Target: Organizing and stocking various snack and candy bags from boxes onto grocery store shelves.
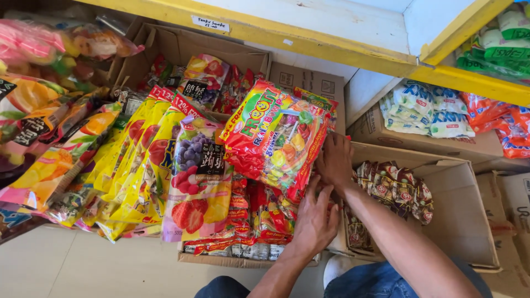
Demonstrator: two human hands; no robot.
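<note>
Right hand (335, 160): I grip the red candy bag (273, 135) by its right edge.
Left hand (316, 215): fingers curled under the bag's lower corner.
Bag: just left of both hands, long axis tilted, over the cardboard box (248, 258).

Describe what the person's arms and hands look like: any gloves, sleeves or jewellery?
Both are bare. The left hand and right hand wear no gloves, and no rings or watch show. The forearms are uncovered as far as the picture reaches, so no sleeves appear. Blue denim trousers show at the bottom edge.

Left hand (313, 216) and right hand (334, 160) close together, fingers curled, forearms extended forward.
</note>
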